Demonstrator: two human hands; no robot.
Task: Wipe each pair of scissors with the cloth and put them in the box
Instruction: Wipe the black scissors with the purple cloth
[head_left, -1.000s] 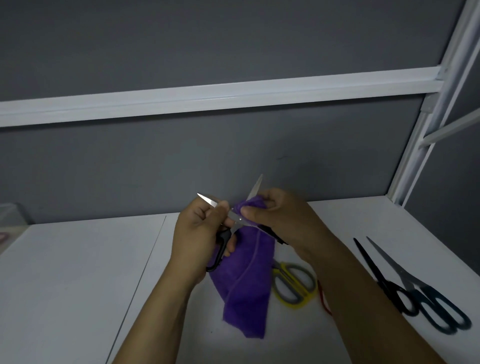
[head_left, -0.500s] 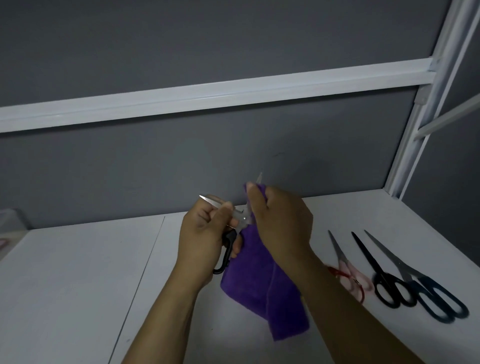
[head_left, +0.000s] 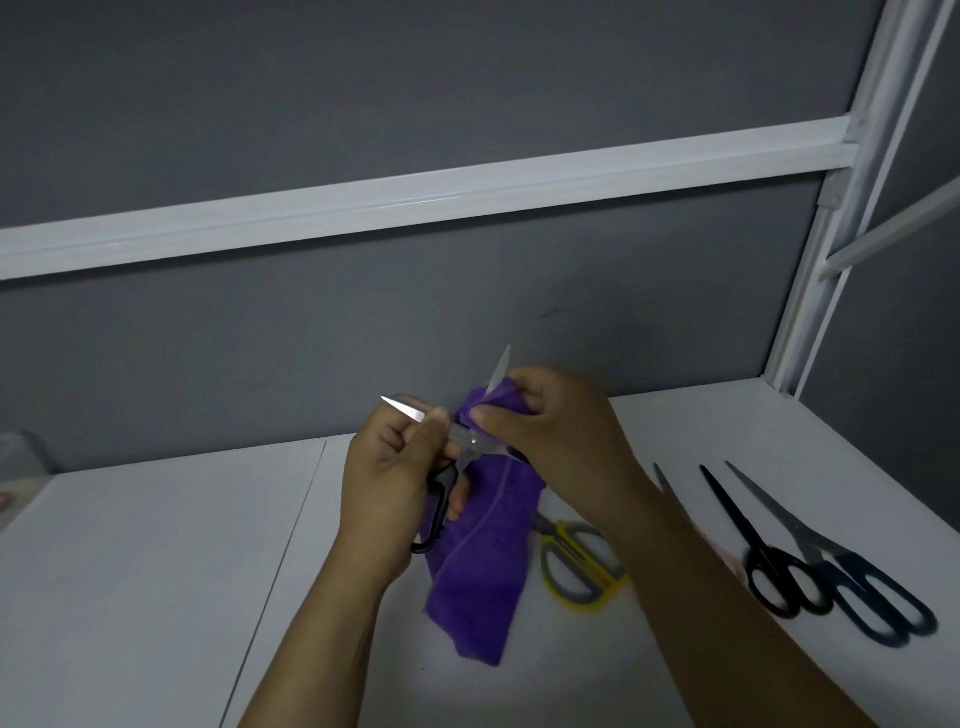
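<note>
Cloth (head_left: 483, 561) slid down the blade (head_left: 500, 371), pinched by right hand (head_left: 556, 426); left hand (head_left: 389, 483) grips scissors (head_left: 470, 447).

Purple cloth (head_left: 480, 561) looks soft and napped; scissors (head_left: 470, 448) show shiny metal blades; table (head_left: 130, 571) is smooth matt white.

the white counter (head_left: 156, 545), split by a thin seam left of centre, carries yellow-handled scissors (head_left: 576, 566) near the middle; at the right, black-handled scissors (head_left: 753, 540) and dark-blue-handled scissors (head_left: 852, 577) lie just beside each other, blades pointing toward the grey back wall
</note>
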